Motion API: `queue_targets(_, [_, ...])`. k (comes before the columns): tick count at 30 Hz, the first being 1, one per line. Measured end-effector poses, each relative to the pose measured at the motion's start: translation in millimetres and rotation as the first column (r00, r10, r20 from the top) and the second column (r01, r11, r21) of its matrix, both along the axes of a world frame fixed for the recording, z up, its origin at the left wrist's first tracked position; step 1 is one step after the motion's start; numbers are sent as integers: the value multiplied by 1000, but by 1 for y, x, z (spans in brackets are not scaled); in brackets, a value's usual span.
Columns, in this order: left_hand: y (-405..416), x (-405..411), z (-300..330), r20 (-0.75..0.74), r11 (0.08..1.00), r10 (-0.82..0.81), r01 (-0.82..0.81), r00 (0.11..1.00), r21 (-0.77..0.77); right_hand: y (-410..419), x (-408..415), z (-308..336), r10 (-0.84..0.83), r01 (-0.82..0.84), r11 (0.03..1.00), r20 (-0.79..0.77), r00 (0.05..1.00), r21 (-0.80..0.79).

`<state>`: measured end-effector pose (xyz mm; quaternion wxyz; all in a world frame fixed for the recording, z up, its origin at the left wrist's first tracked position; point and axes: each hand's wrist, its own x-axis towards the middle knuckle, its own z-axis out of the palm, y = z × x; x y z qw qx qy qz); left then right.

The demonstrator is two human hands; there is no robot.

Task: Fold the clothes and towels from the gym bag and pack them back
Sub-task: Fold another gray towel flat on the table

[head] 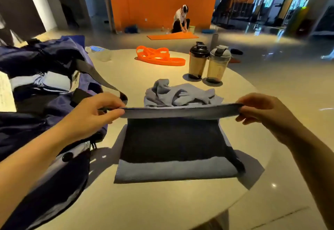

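A grey-blue towel [176, 172] lies in front of me on the round table [162, 206]. Its far edge is lifted off the table and stretched level between my hands, so the raised part hangs in shadow. My left hand [94, 114] pinches the left corner of that edge. My right hand [265, 114] pinches the right corner. Behind the towel sits a crumpled grey cloth [180, 94]. The open navy gym bag [41, 92] fills the left side of the table, its strap lying close to my left hand.
Two shaker bottles [207, 63] stand behind the crumpled cloth on the right. Orange resistance bands [159, 56] and a clear water bottle [98, 52] lie at the table's far side. Beyond, a person kneels at an orange mat [171, 35] on the floor.
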<state>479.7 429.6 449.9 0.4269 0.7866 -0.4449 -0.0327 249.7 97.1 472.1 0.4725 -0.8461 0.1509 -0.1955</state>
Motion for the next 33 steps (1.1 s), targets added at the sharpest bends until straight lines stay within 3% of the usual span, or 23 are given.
queue_targets(3, [25, -30, -27, 7, 985, -167, 166, 986, 42, 8, -35, -38, 101, -101, 995, -33, 994, -12])
queue_targets(7, [32, -50, -62, 189, 933, -309, 257, 932, 253, 14, -55, -81, 108, -120, 987, -115, 988, -107])
queue_targets(12, [28, -52, -59, 226, 981, -190, 176, 955, 80, 20, -57, -76, 64, -56, 988, 53, 997, -146])
queue_targets(14, [30, -54, -56, 215, 988, -154, 152, 964, 28, 20, -60, -76, 70, -60, 980, 43, 997, -192])
queue_targets(18, [38, -60, -72, 245, 958, -265, 224, 933, 180, 26, -73, -98, 89, -130, 923, -128, 988, -362])
queue_targets(25, [35, -73, -85, 461, 960, -251, 159, 851, 230, 41, -72, -117, -11, 19, 771, 15, 1000, -636])
queue_targets(27, [32, -73, -77, 419, 973, -216, 159, 882, 167, 43, -66, -111, -47, 75, 876, 69, 996, -477])
queue_targets(29, [30, -72, -64, 280, 995, -102, 98, 954, 29, 46, -57, -97, -74, 102, 979, 163, 984, -176])
queue_targets(31, [27, -73, -49, 152, 996, -9, 23, 988, -85, 44, -50, -81, -43, 25, 998, 284, 958, 66])
queue_targets(33, [24, -76, -33, 49, 989, 35, -27, 998, -143, 47, -46, -61, 23, -70, 990, 349, 937, 124])
